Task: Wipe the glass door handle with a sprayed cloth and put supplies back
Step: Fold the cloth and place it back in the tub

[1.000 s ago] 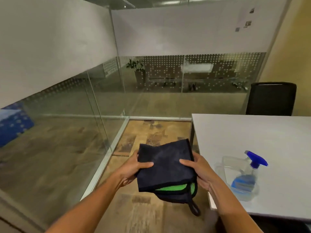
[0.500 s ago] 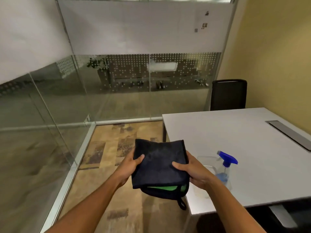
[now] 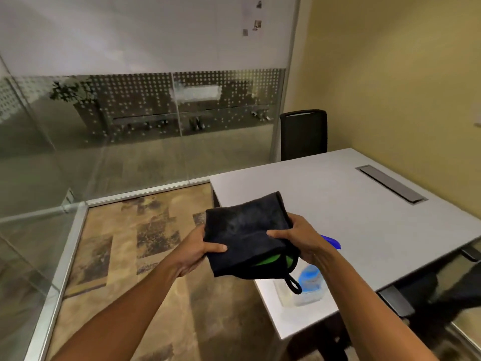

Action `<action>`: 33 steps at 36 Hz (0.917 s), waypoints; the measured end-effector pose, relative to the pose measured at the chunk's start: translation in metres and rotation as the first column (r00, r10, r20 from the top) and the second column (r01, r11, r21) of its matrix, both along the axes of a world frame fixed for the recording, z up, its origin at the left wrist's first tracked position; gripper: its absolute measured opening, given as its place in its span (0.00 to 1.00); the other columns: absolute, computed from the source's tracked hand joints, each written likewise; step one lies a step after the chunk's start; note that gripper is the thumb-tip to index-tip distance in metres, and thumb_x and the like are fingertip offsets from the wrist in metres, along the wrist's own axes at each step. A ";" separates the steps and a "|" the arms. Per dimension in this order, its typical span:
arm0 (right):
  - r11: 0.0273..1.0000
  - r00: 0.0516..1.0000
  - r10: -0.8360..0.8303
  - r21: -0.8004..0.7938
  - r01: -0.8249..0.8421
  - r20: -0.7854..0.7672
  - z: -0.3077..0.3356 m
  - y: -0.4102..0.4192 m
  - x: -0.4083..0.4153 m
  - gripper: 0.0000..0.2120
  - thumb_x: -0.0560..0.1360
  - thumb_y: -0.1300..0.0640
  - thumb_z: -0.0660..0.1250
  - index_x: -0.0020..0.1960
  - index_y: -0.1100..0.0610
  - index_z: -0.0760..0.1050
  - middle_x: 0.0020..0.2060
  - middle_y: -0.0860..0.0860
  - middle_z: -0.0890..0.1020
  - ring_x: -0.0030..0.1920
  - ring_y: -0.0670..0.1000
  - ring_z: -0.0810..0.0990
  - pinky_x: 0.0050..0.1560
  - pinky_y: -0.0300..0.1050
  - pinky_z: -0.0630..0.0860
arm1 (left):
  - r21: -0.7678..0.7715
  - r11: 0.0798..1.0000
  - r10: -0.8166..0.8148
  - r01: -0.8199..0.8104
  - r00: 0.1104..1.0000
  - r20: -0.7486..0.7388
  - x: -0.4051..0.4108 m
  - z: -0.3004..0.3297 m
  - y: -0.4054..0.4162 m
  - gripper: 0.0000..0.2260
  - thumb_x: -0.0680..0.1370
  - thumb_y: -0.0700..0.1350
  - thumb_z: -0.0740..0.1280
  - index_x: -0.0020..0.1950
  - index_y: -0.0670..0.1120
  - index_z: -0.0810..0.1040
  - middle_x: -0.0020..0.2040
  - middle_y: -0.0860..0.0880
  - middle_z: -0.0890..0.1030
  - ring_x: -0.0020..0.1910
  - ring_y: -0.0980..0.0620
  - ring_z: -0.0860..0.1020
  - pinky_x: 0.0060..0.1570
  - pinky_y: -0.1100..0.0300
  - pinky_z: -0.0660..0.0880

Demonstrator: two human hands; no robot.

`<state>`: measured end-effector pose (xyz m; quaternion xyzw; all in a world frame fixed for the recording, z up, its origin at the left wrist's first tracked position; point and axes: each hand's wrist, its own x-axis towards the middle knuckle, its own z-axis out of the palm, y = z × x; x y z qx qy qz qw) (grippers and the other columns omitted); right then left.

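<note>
A folded dark cloth [image 3: 247,227] with a green inner side and a black hanging loop is held flat in front of me, over the table's near left corner. My left hand [image 3: 200,247] grips its left edge, thumb on top. My right hand [image 3: 299,238] grips its right edge. A clear spray bottle [image 3: 309,280] with blue liquid and a blue trigger stands on the white table [image 3: 364,204] just below and behind my right hand, partly hidden by cloth and wrist. No door handle is in view.
Glass partitions [image 3: 130,152] with a dotted frosted band close the room at left and ahead. A black chair [image 3: 303,134] stands at the table's far end against the yellow wall. A grey cable hatch [image 3: 390,183] is set in the tabletop. Patterned carpet covers the floor.
My view has swung right and the table now fills more of the frame. Both hands with the cloth have shifted right, over the table corner, now covering part of the spray bottle.
</note>
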<state>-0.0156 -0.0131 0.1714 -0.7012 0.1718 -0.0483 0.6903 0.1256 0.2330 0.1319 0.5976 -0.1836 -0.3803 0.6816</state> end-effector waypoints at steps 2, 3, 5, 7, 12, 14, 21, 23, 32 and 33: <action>1.000 1.000 -0.009 -0.010 0.009 0.007 0.006 -0.011 0.002 0.17 0.72 0.59 0.77 0.59 0.56 0.80 0.50 0.51 0.88 0.50 0.54 0.87 0.47 0.46 0.84 | -0.001 1.000 0.027 -0.027 1.000 -0.005 0.003 0.006 -0.014 0.27 0.64 0.32 0.79 0.62 0.38 0.80 0.57 0.42 0.87 0.58 0.43 0.85 0.49 0.57 0.84; 1.000 1.000 -0.011 -0.013 0.011 0.016 0.010 -0.017 0.002 0.16 0.72 0.59 0.77 0.59 0.57 0.80 0.50 0.52 0.88 0.50 0.54 0.87 0.47 0.46 0.84 | 0.000 0.999 0.035 -0.035 0.999 -0.003 0.004 0.009 -0.021 0.26 0.64 0.33 0.79 0.61 0.37 0.81 0.57 0.41 0.87 0.56 0.44 0.85 0.49 0.57 0.84; 1.000 0.999 -0.009 -0.004 0.009 0.041 0.017 -0.028 0.003 0.15 0.73 0.62 0.76 0.58 0.58 0.80 0.50 0.52 0.88 0.50 0.54 0.87 0.45 0.43 0.84 | 0.009 0.998 0.058 -0.058 0.998 0.026 0.004 0.017 -0.035 0.23 0.64 0.33 0.79 0.59 0.38 0.83 0.56 0.42 0.87 0.55 0.44 0.86 0.49 0.56 0.84; 1.000 0.998 -0.002 0.013 0.001 0.060 0.026 -0.041 0.003 0.14 0.73 0.65 0.75 0.57 0.58 0.80 0.49 0.54 0.88 0.50 0.54 0.87 0.44 0.43 0.84 | 0.015 0.995 0.097 -0.098 0.993 0.061 0.006 0.025 -0.049 0.22 0.67 0.31 0.78 0.60 0.42 0.82 0.56 0.44 0.87 0.55 0.45 0.86 0.49 0.53 0.84; 0.999 0.995 0.041 -0.034 -0.038 0.096 0.047 -0.078 0.004 0.16 0.72 0.69 0.74 0.58 0.58 0.81 0.50 0.54 0.87 0.52 0.54 0.87 0.47 0.42 0.83 | 0.027 0.992 0.114 -0.121 0.975 0.189 0.007 0.050 -0.080 0.19 0.74 0.31 0.75 0.58 0.50 0.80 0.50 0.54 0.89 0.47 0.56 0.87 0.37 0.63 0.82; 0.997 0.989 0.064 -0.050 -0.058 0.132 0.053 -0.093 0.004 0.16 0.73 0.69 0.73 0.58 0.56 0.80 0.50 0.53 0.87 0.53 0.53 0.86 0.47 0.42 0.83 | -0.002 0.992 0.126 -0.128 0.972 0.200 0.008 0.058 -0.092 0.21 0.72 0.29 0.75 0.58 0.50 0.80 0.49 0.53 0.89 0.47 0.55 0.87 0.37 0.62 0.82; 0.985 0.936 0.159 -0.119 -0.128 0.313 0.064 -0.143 0.005 0.18 0.79 0.71 0.62 0.55 0.52 0.85 0.51 0.54 0.87 0.56 0.56 0.85 0.50 0.42 0.82 | -0.097 0.976 0.208 -0.194 0.964 0.165 0.004 0.070 -0.129 0.22 0.73 0.24 0.69 0.52 0.52 0.84 0.45 0.51 0.89 0.44 0.51 0.88 0.37 0.59 0.84; 0.967 0.913 0.231 -0.180 -0.178 0.337 0.066 -0.158 0.007 0.16 0.81 0.68 0.59 0.54 0.59 0.85 0.56 0.51 0.86 0.59 0.53 0.84 0.51 0.41 0.82 | -0.103 0.982 0.178 -0.159 0.958 0.225 0.001 0.077 -0.142 0.24 0.77 0.25 0.64 0.45 0.53 0.88 0.42 0.50 0.89 0.41 0.53 0.87 0.36 0.60 0.83; 0.965 0.893 0.252 -0.168 -0.202 0.374 0.065 -0.219 0.018 0.16 0.78 0.63 0.59 0.36 0.58 0.81 0.62 0.53 0.84 0.64 0.56 0.81 0.55 0.50 0.83 | -0.171 0.985 0.086 -0.037 0.953 0.290 -0.005 0.095 -0.188 0.29 0.73 0.21 0.52 0.30 0.46 0.84 0.43 0.48 0.88 0.43 0.50 0.86 0.37 0.61 0.82; 0.964 0.891 0.261 -0.145 -0.222 0.370 0.066 -0.224 0.018 0.16 0.78 0.63 0.57 0.39 0.58 0.82 0.62 0.53 0.84 0.63 0.56 0.81 0.55 0.49 0.82 | -0.170 0.984 0.090 -0.046 0.961 0.263 -0.005 0.095 -0.189 0.25 0.72 0.25 0.53 0.32 0.45 0.85 0.40 0.48 0.86 0.39 0.52 0.84 0.35 0.63 0.80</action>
